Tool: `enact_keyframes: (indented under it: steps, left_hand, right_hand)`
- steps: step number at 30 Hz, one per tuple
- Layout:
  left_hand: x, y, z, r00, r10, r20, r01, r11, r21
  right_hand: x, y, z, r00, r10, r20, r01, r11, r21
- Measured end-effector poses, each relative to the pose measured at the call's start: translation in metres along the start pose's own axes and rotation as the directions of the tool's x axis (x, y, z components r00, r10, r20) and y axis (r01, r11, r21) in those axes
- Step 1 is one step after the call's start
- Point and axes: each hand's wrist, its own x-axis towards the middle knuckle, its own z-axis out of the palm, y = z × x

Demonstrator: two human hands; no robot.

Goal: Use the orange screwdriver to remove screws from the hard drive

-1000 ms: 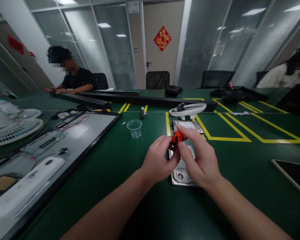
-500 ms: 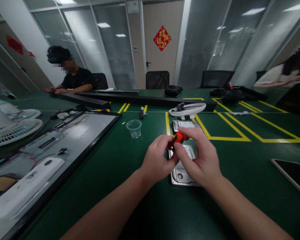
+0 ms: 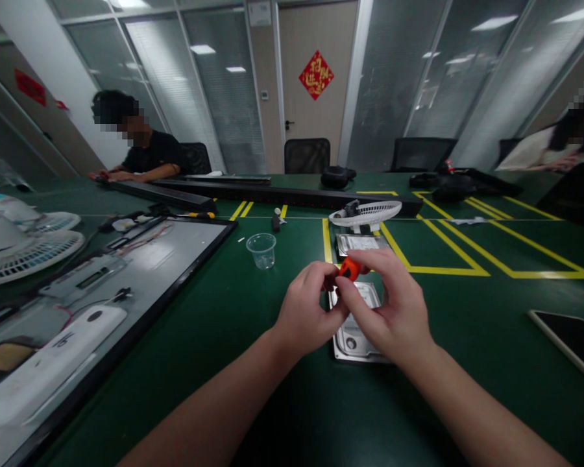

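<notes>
Above a silver hard drive (image 3: pixel 353 345), my right hand (image 3: pixel 394 301) pinches an orange-and-black screwdriver (image 3: pixel 350 268) by its short handle, between thumb and fingertips. My left hand (image 3: pixel 309 311) is closed just left of it, fingertips pressed together against the handle's lower end; what lies between them is hidden. The hard drive lies flat on the green table, partly covered by both hands. Just beyond the hands is a second hard drive (image 3: pixel 357 242).
A clear plastic cup (image 3: pixel 261 250) stands left of the hands. A flat panel (image 3: pixel 175 250) carrying a white device (image 3: pixel 53 363) fills the left side. Behind the drives sits a white fan part (image 3: pixel 370 213); a phone (image 3: pixel 571 347) lies right. Two people sit across the table.
The screwdriver handle has turned slightly between my right fingers, showing more orange. My hands stay in nearly the same place. The person at the right has moved their hands slightly.
</notes>
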Motion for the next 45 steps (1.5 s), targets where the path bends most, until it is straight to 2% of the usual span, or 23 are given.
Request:
enact_keyframes:
  steps: [10,16,22,27,33,37,45]
  left_hand:
    - [0.0018,0.0008,-0.0015,0.998,0.01,0.068,-0.012,1.0,0.02]
    - [0.0,0.0002,-0.0005,1.0,-0.016,-0.015,0.016,1.0,-0.005]
    - [0.0018,0.0015,-0.0009,0.999,-0.007,0.035,0.008,1.0,-0.016]
    - [0.0034,0.0026,-0.0012,0.996,0.039,0.082,-0.038,0.999,-0.01]
    - [0.0006,0.0003,0.0004,1.0,-0.005,0.014,0.006,1.0,-0.026]
    - [0.0002,-0.0008,0.0005,0.999,-0.007,0.036,0.008,0.999,-0.032]
    - [0.0024,0.0025,-0.0006,0.999,0.02,0.049,-0.019,1.0,-0.023]
  right_hand:
    - [-0.003,-0.0004,-0.0009,0.996,0.01,0.086,-0.012,0.999,0.029]
    - [-0.0012,-0.0002,-0.0001,0.999,-0.004,0.034,0.004,1.0,0.016]
    - [-0.0016,-0.0007,-0.0015,1.0,-0.002,0.014,0.001,1.0,0.019]
    - [-0.0032,-0.0012,-0.0017,0.996,0.009,0.093,-0.016,0.997,0.071]
    - [-0.0021,0.0008,0.0005,0.999,-0.004,0.054,0.002,0.999,0.034]
    - [-0.0019,0.0006,-0.0002,1.0,0.001,0.021,-0.001,1.0,0.002]
    - [-0.0029,-0.0007,-0.0005,0.997,-0.002,0.081,-0.003,0.998,0.063]
